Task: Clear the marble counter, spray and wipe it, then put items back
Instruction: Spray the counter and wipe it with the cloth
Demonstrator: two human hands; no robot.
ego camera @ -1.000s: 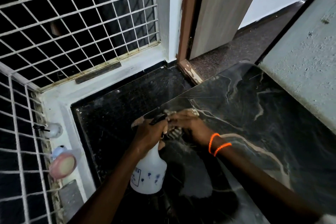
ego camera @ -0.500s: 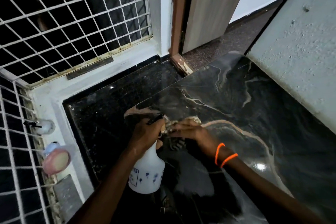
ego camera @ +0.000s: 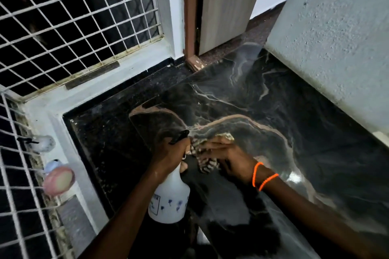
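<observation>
The black marble counter [ego camera: 273, 99] with pale veins fills the right and middle of the head view. My left hand [ego camera: 170, 153] grips the neck of a white spray bottle [ego camera: 169, 200] with small blue marks; its black trigger [ego camera: 179, 136] sticks out above my fingers. My right hand [ego camera: 229, 157], with orange bands at the wrist, presses flat on a striped cloth [ego camera: 207, 163] lying on the marble just right of the bottle. Most of the cloth is hidden under that hand.
A white metal window grille [ego camera: 73, 27] lines the left and far sides. On the pale ledge [ego camera: 63, 139] at left sit a pink round object [ego camera: 59, 181] and a whitish one [ego camera: 43, 143]. A rough grey wall [ego camera: 336, 38] bounds the right; a wooden door [ego camera: 227, 6] stands beyond.
My right hand and the cloth have slid along the marble toward me, away from the far edge. The left hand keeps its grip on the bottle. The camera has tilted slightly.
</observation>
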